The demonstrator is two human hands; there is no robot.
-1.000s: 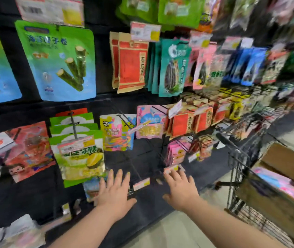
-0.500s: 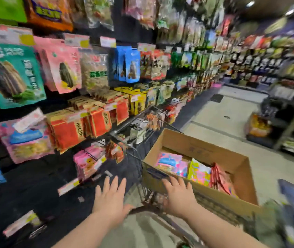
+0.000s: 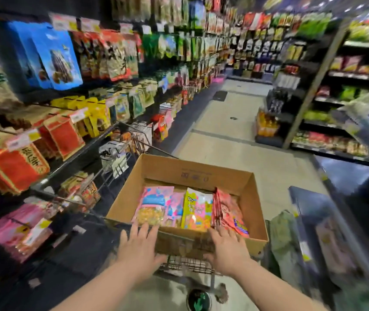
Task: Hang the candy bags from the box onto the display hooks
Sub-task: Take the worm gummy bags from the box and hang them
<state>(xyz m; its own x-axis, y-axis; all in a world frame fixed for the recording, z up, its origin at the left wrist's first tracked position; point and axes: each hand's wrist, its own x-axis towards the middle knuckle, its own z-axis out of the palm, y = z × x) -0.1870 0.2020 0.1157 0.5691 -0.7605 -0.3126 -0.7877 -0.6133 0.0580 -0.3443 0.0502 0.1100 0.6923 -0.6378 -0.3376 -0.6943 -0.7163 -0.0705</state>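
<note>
Candy bags point(image 3: 192, 208), pink, yellow and red, stand upright in cardboard box point(image 3: 255, 212).

Motion blur smears the hanging packs point(image 3: 15, 162) on the left and the dark fixtures point(image 3: 347, 198) on the right; far-aisle stock point(image 3: 241, 52) is too small to read. The left hand point(image 3: 139, 245) and right hand point(image 3: 228, 250) overlap the box point(image 3: 201, 173) near rim and the candy bags point(image 3: 195, 209) lower edges, contact unclear. The cart point(image 3: 185, 263) is mostly hidden under the box, and both forearms are cut off at the bottom edge.

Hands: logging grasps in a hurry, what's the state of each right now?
Left hand: open, fingers spread, holding nothing.
Right hand: open, fingers spread, holding nothing.
</note>
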